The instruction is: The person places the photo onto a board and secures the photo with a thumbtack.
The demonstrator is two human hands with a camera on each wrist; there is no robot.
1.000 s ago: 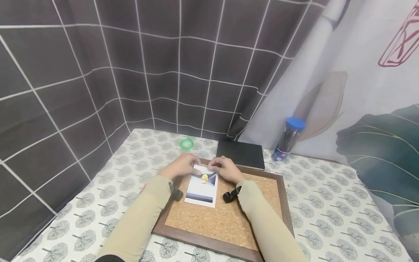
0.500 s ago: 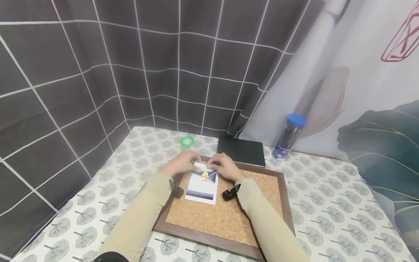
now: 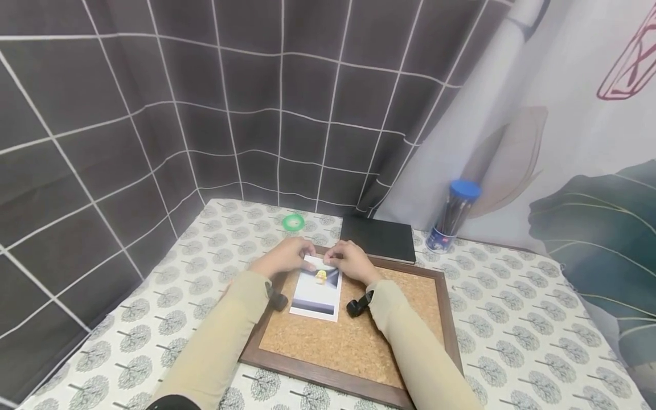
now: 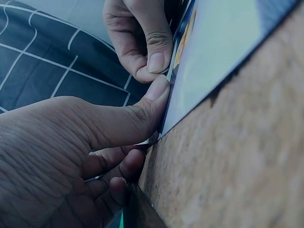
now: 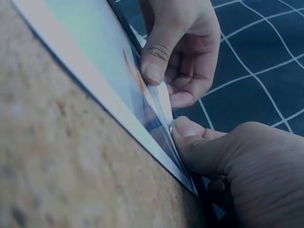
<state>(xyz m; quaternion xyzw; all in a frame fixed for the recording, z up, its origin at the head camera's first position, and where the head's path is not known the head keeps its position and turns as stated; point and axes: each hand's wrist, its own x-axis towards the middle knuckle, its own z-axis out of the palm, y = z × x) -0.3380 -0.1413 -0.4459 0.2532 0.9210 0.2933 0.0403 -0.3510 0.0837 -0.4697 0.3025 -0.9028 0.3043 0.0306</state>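
Observation:
A white-bordered photo print with a small yellow figure lies over the upper left of a wood-framed corkboard. At the photo's far left corner my left hand pinches its edge, thumb on the picture side. My right hand is beside it at the same far edge, thumb and forefinger closed on a small shiny thing; its kind cannot be told. In the right wrist view, the photo bows up near the fingertips. Both thumbs nearly meet in the left wrist view.
Behind the board lies a black notebook. A green tape roll sits at the back left, and a blue-lidded tub of thin sticks stands at the back right. Dark gridded cloth hangs behind the table.
Hands, photo and board keep nearly the same places. The head view has shifted slightly.

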